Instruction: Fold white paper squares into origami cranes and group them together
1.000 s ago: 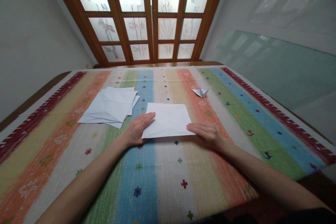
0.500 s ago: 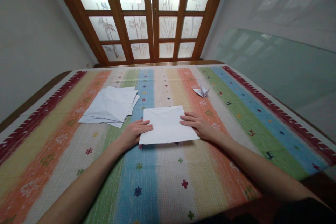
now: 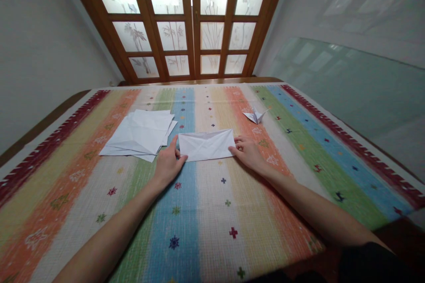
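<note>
Mid-frame, I see left hand (image 3: 170,162) and right hand (image 3: 248,154) pinch the paper (image 3: 206,146) at opposite ends, probably to steady it.

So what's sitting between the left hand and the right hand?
One creased white paper, spanning the gap in the head view; the left hand touches one end, the right hand the other.
</note>
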